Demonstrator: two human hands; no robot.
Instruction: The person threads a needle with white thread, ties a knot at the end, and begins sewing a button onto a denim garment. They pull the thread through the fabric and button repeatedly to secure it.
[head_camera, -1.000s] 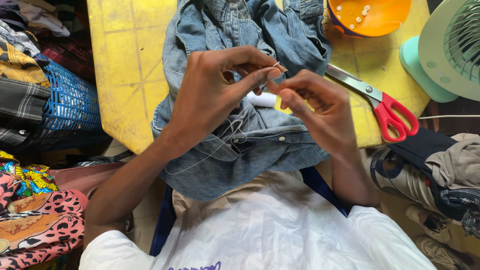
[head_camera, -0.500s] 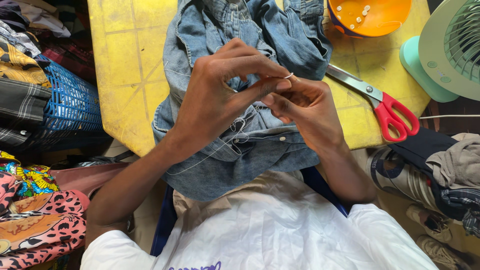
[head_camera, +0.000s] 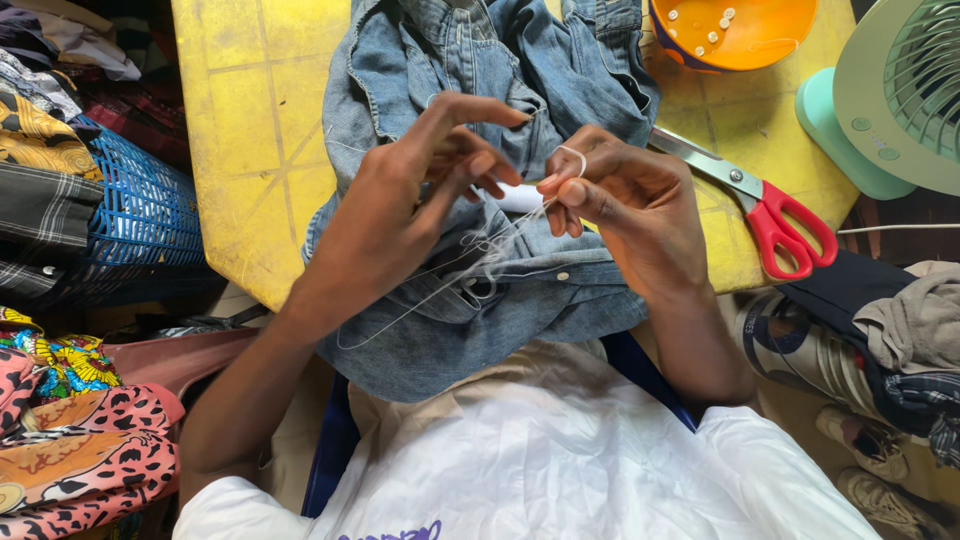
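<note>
White thread (head_camera: 480, 255), looped around a right hand (head_camera: 625, 205) fingertip and pinched there, trailing loose over the denim garment (head_camera: 480, 300) at the yellow table's (head_camera: 250, 150) near edge. Left hand (head_camera: 400, 205) just beside, fingers spread, gripping nothing. Probably mid-knot; next, likely a steady pull to tighten. Orange bowl (head_camera: 735, 45) at the far right corner: small white buttons inside. Red-handled scissors (head_camera: 770, 215) near the right edge.

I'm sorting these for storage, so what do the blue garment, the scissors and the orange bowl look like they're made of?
The blue garment looks like faded denim: woven cotton, stitched seams, metal snaps. The scissors show dull grey metal blades with glossy red handles, probably plastic. The orange bowl appears to be smooth moulded plastic with a slight sheen.
</note>
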